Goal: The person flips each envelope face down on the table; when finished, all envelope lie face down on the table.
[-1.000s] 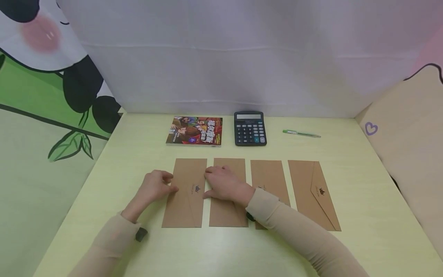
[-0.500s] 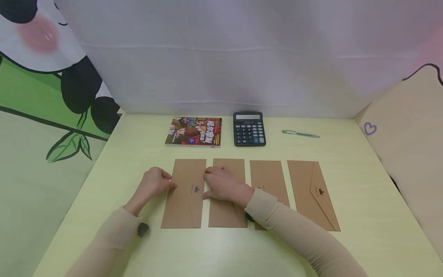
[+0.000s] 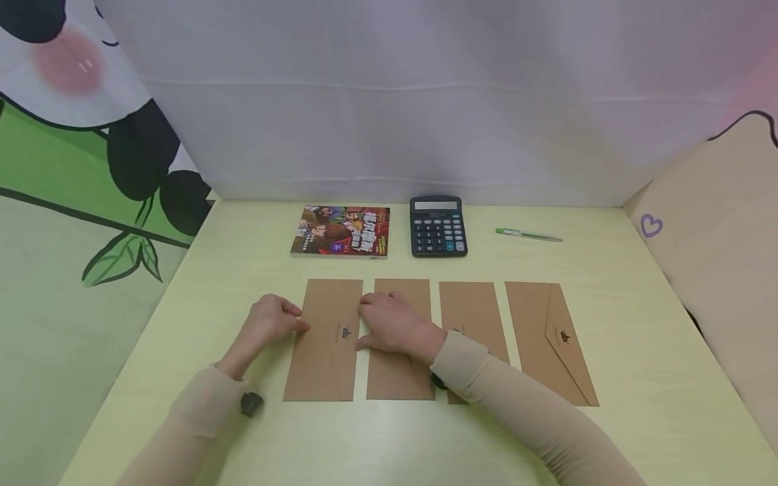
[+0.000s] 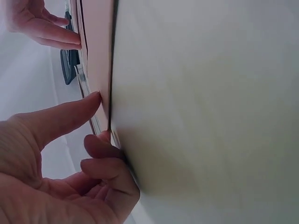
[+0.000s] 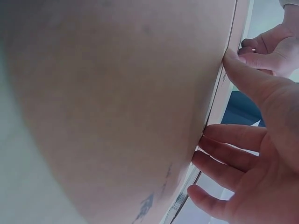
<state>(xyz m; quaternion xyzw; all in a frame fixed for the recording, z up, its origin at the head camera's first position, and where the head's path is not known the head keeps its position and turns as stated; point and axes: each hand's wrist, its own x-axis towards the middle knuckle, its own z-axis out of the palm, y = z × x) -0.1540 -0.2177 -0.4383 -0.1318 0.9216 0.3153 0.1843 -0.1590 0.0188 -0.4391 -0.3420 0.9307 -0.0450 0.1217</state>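
Several brown paper envelopes lie in a row on the table. My left hand (image 3: pixel 270 320) is at the left edge of the leftmost envelope (image 3: pixel 322 358). Its thumb (image 4: pixel 84 108) touches the paper, and the other fingers bend loosely at the edge. Over the second envelope (image 3: pixel 395 378) reaches my right hand (image 3: pixel 395 324), its fingertips and thumb spread along the leftmost envelope's right edge. The right wrist view shows those fingers (image 5: pixel 229 163) fairly straight. My right sleeve partly covers the third envelope (image 3: pixel 474 304). The far-right envelope (image 3: pixel 531 324) shows its pointed flap and a crown print.
Behind the row are a colourful book (image 3: pixel 340 231), a black calculator (image 3: pixel 439 226) and a green pen (image 3: pixel 529 235). A white cloth (image 3: pixel 389 135) hangs along the table's back edge. Printed panels border the left and right sides.
My left hand has drawn slightly left, its thumb shifting closer to the envelope's edge. The right hand and the envelopes stay almost in place.
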